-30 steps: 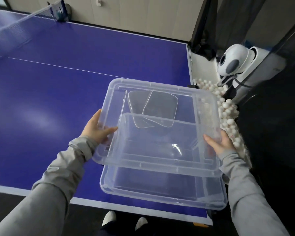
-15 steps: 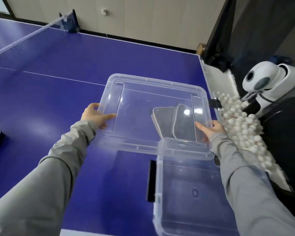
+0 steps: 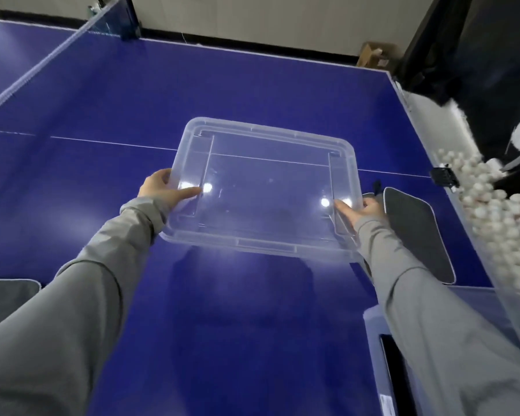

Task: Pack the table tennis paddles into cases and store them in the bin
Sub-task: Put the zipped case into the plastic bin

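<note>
**Both hands hold the clear lid above the blue table**

Left hand [image 3: 162,192] grips the left edge of the clear plastic lid [image 3: 264,187], thumb laid across its top and fingers curled under the rim. The right hand [image 3: 362,210] grasps the lid's right edge the same way, thumb on top pointing inward. Both arms wear grey sleeves [image 3: 108,265]. The lid is roughly level over the middle of the blue table tennis table [image 3: 102,100], and the white centre line of the table shows through it.

Just right of the lid, beside the right hand, a dark grey paddle case [image 3: 415,232] with pale piping lies flat on the table near its right edge. A second grey case [image 3: 6,298] shows partly at the near left edge of the view. At the near right, mostly hidden by the right sleeve, stands the clear storage bin [image 3: 373,331]; something dark lies inside it, but what it is cannot be told.

Off the table's right side, a mass of white table tennis balls [image 3: 493,211] fills a clear-walled tray. The net [image 3: 42,61] crosses the far left corner.
</note>
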A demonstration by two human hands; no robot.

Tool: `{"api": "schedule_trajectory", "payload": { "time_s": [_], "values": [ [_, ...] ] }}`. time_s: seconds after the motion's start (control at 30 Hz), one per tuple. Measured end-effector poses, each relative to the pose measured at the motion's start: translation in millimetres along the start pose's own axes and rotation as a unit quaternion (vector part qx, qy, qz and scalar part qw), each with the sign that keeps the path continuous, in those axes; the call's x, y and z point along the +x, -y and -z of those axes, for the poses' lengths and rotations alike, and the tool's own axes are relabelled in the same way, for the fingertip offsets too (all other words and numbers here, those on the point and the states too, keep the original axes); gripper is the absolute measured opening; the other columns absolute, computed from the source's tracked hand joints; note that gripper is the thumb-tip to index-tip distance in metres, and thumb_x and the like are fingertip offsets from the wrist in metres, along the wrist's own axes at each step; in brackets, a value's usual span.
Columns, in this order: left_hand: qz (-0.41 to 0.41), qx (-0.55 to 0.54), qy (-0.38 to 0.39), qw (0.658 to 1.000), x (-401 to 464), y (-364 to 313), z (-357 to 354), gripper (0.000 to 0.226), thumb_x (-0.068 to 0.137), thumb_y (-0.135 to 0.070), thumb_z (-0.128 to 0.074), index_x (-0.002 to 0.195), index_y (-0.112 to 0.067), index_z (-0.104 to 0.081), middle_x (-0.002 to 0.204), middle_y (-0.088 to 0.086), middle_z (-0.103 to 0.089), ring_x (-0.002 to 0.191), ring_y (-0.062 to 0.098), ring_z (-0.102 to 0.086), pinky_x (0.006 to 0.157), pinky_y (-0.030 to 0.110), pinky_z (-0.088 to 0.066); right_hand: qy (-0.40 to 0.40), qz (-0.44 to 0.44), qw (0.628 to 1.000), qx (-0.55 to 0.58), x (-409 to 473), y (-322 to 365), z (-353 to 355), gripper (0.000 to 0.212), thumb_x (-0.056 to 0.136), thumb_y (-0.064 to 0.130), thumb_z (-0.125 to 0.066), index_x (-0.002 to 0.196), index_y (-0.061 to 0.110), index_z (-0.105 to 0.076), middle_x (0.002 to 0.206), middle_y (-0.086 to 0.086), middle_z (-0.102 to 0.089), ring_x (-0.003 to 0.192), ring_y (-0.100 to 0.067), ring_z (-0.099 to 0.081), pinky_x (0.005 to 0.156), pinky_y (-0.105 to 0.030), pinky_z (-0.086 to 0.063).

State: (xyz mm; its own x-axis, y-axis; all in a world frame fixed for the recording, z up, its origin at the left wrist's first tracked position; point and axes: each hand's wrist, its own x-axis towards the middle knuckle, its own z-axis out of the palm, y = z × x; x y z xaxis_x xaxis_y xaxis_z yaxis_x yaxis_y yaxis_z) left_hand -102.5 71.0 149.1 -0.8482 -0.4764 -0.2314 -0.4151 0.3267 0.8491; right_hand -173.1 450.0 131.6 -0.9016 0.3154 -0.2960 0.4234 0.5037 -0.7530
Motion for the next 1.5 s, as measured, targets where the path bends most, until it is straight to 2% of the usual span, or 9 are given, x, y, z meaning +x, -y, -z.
{"api": "schedule_trajectory", "payload": {
  "time_s": [0.1,0.23,0.37,0.5,0.77,0.93,1.07,1.23,1.5],
  "values": [
    [0.007,0.009,0.032,0.999,22,31,-5,0.049,0.060,-0.034,-0.087,0.101,-0.023,-0.063,0.099,-0.003,-0.069,0.089,0.021,-0.065,0.087,0.034,-0.050,0.007,0.004,0.999,-0.033,16,-7,-34,0.061,0.065,0.053,-0.076,0.107,0.012,-0.058,0.108,-0.008,-0.066,0.096,-0.029,-0.062,0.090,-0.037,-0.050],
    [0.059,0.095,0.034,0.993,46,68,-22,0.088,0.059,-0.038,-0.086,0.133,-0.011,-0.047,0.133,0.009,-0.048,0.116,0.029,-0.053,0.105,0.040,-0.040,0.005,0.005,0.997,-0.073,26,-22,-77,0.065,0.071,0.048,-0.073,0.117,0.007,-0.052,0.119,-0.011,-0.059,0.109,-0.031,-0.056,0.095,-0.036,-0.044],
    [0.060,0.126,0.020,0.990,60,95,-38,0.105,0.060,-0.036,-0.087,0.144,-0.012,-0.029,0.143,0.010,-0.034,0.131,0.030,-0.038,0.110,0.043,-0.033,0.020,0.007,0.995,-0.094,35,-39,-107,0.064,0.075,0.043,-0.072,0.120,0.002,-0.050,0.120,-0.015,-0.058,0.110,-0.032,-0.055,0.098,-0.036,-0.043],
    [0.055,0.163,0.010,0.985,76,109,-49,0.105,0.061,-0.041,-0.085,0.145,-0.012,-0.029,0.144,0.011,-0.036,0.133,0.031,-0.033,0.112,0.044,-0.029,0.013,0.018,0.993,-0.118,46,-52,-124,0.066,0.078,0.038,-0.070,0.126,0.000,-0.047,0.128,-0.018,-0.047,0.117,-0.031,-0.048,0.104,-0.035,-0.037],
    [0.040,0.185,0.004,0.982,89,125,-65,0.104,0.061,-0.041,-0.084,0.145,-0.010,-0.030,0.142,0.013,-0.035,0.133,0.031,-0.032,0.113,0.042,-0.027,-0.025,0.035,0.990,-0.134,61,-71,-146,0.064,0.075,0.042,-0.072,0.122,0.004,-0.049,0.122,-0.014,-0.045,0.111,-0.028,-0.048,0.093,-0.034,-0.040],
    [0.033,0.192,-0.013,0.981,90,127,-71,0.104,0.060,-0.041,-0.085,0.144,-0.012,-0.030,0.141,0.012,-0.033,0.133,0.030,-0.028,0.113,0.040,-0.026,-0.059,0.046,0.985,-0.157,66,-76,-151,0.059,0.071,0.044,-0.074,0.109,0.006,-0.052,0.115,-0.014,-0.046,0.110,-0.030,-0.046,0.092,-0.045,-0.045],
    [0.029,0.219,-0.010,0.975,88,125,-74,0.098,0.063,-0.043,-0.082,0.142,-0.012,-0.032,0.139,0.012,-0.034,0.131,0.031,-0.027,0.109,0.039,-0.027,-0.064,0.046,0.979,-0.187,66,-75,-153,0.059,0.073,0.046,-0.072,0.111,0.006,-0.051,0.119,-0.014,-0.046,0.114,-0.031,-0.045,0.092,-0.045,-0.046],
    [0.031,0.247,-0.001,0.968,82,124,-75,0.099,0.067,-0.043,-0.079,0.144,-0.011,-0.026,0.143,0.013,-0.032,0.132,0.033,-0.026,0.109,0.043,-0.027,-0.052,0.052,0.973,-0.218,59,-74,-148,0.065,0.078,0.043,-0.068,0.127,0.007,-0.045,0.131,-0.013,-0.043,0.124,-0.031,-0.038,0.098,-0.046,-0.038],
    [0.063,0.301,0.028,0.951,36,126,-56,0.093,0.074,-0.044,-0.074,0.146,-0.016,-0.023,0.149,0.008,-0.028,0.134,0.034,-0.027,0.107,0.049,-0.028,0.020,0.093,0.968,-0.231,12,-79,-120,0.070,0.080,0.035,-0.069,0.136,0.009,-0.037,0.137,-0.013,-0.041,0.130,-0.029,-0.036,0.102,-0.045,-0.036]
  ]
}}
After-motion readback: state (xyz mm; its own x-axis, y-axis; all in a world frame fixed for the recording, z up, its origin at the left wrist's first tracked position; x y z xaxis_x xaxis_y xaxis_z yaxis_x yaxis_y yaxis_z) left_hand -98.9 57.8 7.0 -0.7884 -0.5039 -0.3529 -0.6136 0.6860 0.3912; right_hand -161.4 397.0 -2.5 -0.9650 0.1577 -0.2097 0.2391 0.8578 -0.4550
